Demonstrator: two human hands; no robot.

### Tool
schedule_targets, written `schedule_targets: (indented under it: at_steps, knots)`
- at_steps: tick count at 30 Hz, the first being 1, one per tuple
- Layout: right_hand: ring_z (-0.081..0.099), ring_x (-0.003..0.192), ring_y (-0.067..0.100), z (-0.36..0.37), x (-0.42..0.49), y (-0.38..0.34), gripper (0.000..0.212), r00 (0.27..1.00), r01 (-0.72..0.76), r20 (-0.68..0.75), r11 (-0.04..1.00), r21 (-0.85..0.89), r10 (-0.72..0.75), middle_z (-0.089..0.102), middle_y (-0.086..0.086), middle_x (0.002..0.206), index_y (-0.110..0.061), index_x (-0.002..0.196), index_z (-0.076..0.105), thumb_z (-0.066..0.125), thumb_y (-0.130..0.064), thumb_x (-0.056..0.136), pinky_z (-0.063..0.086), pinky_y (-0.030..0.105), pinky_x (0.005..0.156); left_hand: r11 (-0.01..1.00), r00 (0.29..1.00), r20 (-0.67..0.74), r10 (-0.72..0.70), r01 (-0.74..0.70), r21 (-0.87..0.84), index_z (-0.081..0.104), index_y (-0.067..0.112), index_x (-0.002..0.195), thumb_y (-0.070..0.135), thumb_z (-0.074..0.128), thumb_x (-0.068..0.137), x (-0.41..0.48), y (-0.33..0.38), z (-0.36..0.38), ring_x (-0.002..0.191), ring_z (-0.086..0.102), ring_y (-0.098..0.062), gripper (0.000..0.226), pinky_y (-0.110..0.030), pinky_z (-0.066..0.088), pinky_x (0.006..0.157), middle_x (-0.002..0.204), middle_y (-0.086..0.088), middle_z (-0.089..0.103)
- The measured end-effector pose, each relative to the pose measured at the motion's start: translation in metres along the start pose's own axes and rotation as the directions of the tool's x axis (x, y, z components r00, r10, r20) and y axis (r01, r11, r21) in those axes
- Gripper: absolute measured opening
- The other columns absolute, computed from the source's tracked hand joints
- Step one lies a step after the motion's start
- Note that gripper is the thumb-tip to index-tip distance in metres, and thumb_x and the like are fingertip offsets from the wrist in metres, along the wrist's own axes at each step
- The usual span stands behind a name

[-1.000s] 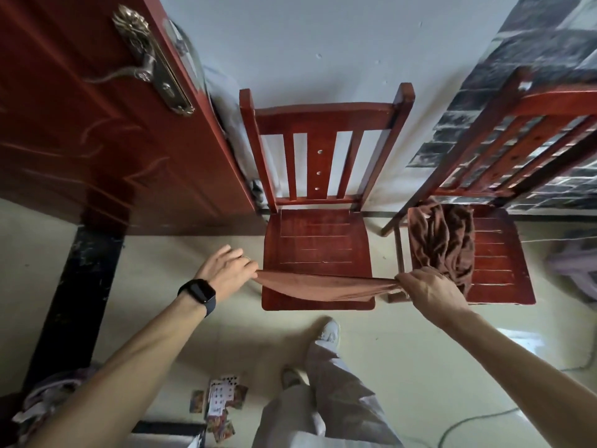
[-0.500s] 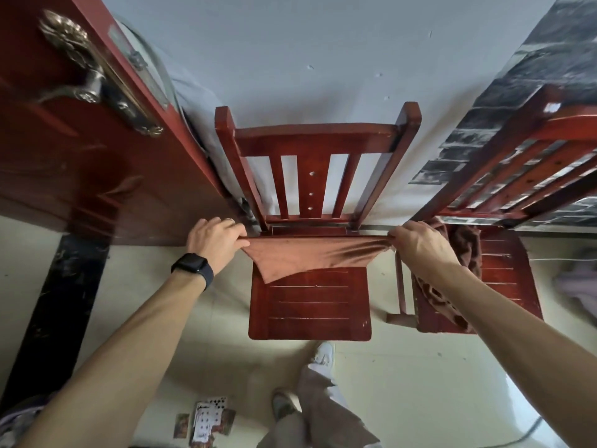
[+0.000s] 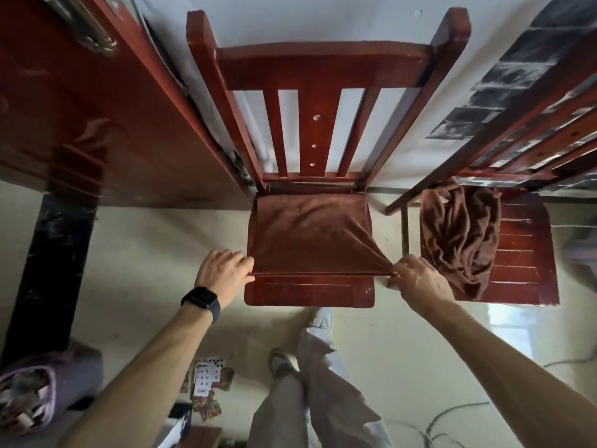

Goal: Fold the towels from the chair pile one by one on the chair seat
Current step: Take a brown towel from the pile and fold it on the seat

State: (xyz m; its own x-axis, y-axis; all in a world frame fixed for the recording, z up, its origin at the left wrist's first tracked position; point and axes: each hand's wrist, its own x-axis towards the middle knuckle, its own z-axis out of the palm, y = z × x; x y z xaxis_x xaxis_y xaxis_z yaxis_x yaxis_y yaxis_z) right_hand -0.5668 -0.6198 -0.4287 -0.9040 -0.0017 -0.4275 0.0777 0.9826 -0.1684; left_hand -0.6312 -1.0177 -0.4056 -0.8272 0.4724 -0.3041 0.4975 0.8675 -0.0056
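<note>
Head view: the towel (image 3: 310,234) on the chair seat (image 3: 310,291) is pinched at its near corners by the left hand (image 3: 223,274) and right hand (image 3: 420,281).

2 chairs: middle chair (image 3: 308,291), right chair (image 3: 523,253); 1 flat towel (image 3: 310,234); 1 towel heap (image 3: 458,234); 2 hands: left hand (image 3: 223,273), right hand (image 3: 420,279)

Both hands pinch brown towel (image 3: 307,234) corners on chair seat (image 3: 310,291) (pile beside).
</note>
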Motion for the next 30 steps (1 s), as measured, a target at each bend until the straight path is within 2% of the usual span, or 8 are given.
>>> schedule_targets:
  at_steps: [8,14,17,19,22,26,28,30]
  knots:
    - [0.058,0.111,0.024,0.101,-0.07,-0.012,0.022,0.962,-0.08,0.263,0.997,0.002,0.077,0.063,0.002,0.118,-0.019,0.113,0.071,0.056,-0.026,0.099,0.053,0.036,0.084,0.999,0.953,0.3,0.036,-0.038,0.0,0.066,0.019,0.067,0.038,0.095,0.045,-0.079,0.034,0.108,0.059,0.061,-0.025,0.042,-0.035,0.045,0.057,0.062,0.001,0.061]
    - [0.065,0.096,0.03,0.127,-0.076,-0.013,0.012,0.946,-0.254,0.253,0.947,0.195,0.202,0.069,0.006,0.105,-0.014,0.098,0.075,0.068,-0.02,0.091,0.049,0.035,0.078,0.956,0.925,0.371,-0.087,0.182,-0.229,0.068,0.028,0.094,0.038,0.068,0.087,-0.084,0.03,0.123,0.098,0.059,-0.02,0.013,-0.033,0.045,0.079,0.099,0.008,0.067]
    - [0.067,0.089,0.02,0.116,-0.057,-0.009,0.009,0.915,-0.396,0.246,0.822,0.409,0.319,0.071,0.0,0.095,-0.018,0.093,0.076,0.076,-0.023,0.085,0.045,0.029,0.078,0.752,0.879,0.394,-0.268,0.446,-0.486,0.069,0.03,0.09,0.04,0.074,0.082,-0.063,0.018,0.118,0.092,0.062,-0.014,0.014,-0.025,0.043,0.071,0.099,0.013,0.069]
    - [0.066,0.086,0.015,0.104,-0.036,-0.006,0.007,0.884,-0.468,0.287,0.686,0.557,0.37,0.073,-0.004,0.089,-0.021,0.09,0.075,0.078,-0.023,0.084,0.044,0.028,0.078,0.5,0.819,0.455,-0.349,0.574,-0.649,0.072,0.026,0.088,0.035,0.08,0.077,-0.043,0.006,0.117,0.087,0.064,-0.007,0.016,-0.023,0.045,0.073,0.093,0.013,0.071]
    - [0.066,0.081,0.016,0.089,0.0,-0.004,0.01,0.85,-0.509,0.333,0.474,0.718,0.409,0.073,-0.001,0.085,-0.017,0.093,0.076,0.078,-0.019,0.084,0.05,0.03,0.077,0.11,0.76,0.541,-0.36,0.61,-0.784,0.074,0.02,0.089,0.026,0.083,0.077,-0.007,-0.015,0.117,0.09,0.069,-0.012,0.016,-0.028,0.051,0.084,0.091,0.004,0.076]
    - [0.069,0.082,0.014,0.086,0.054,0.001,0.01,0.848,-0.469,0.314,0.329,0.82,0.426,0.074,0.001,0.091,-0.018,0.096,0.073,0.077,-0.018,0.086,0.057,0.026,0.079,-0.049,0.756,0.537,-0.373,0.562,-0.826,0.075,0.02,0.089,0.018,0.08,0.079,0.044,-0.028,0.127,0.086,0.071,-0.007,0.012,-0.019,0.05,0.079,0.087,0.007,0.076]
    - [0.071,0.09,0.024,0.093,0.081,0.005,0.006,0.844,-0.46,0.334,0.245,0.854,0.42,0.075,0.004,0.094,-0.022,0.092,0.072,0.076,-0.02,0.087,0.059,0.044,0.089,-0.119,0.74,0.536,-0.407,0.539,-0.834,0.073,0.017,0.093,0.016,0.078,0.081,0.065,-0.029,0.134,0.074,0.07,-0.002,0.013,-0.012,0.05,0.066,0.079,0.008,0.075]
    - [0.071,0.087,0.022,0.105,0.105,0.011,0.006,0.832,-0.468,0.35,0.206,0.859,0.431,0.075,0.002,0.093,-0.025,0.09,0.072,0.077,-0.023,0.087,0.058,0.055,0.089,-0.179,0.713,0.534,-0.453,0.515,-0.839,0.072,0.016,0.097,0.016,0.076,0.083,0.084,-0.03,0.145,0.069,0.07,-0.001,0.014,-0.01,0.049,0.06,0.083,0.004,0.074]
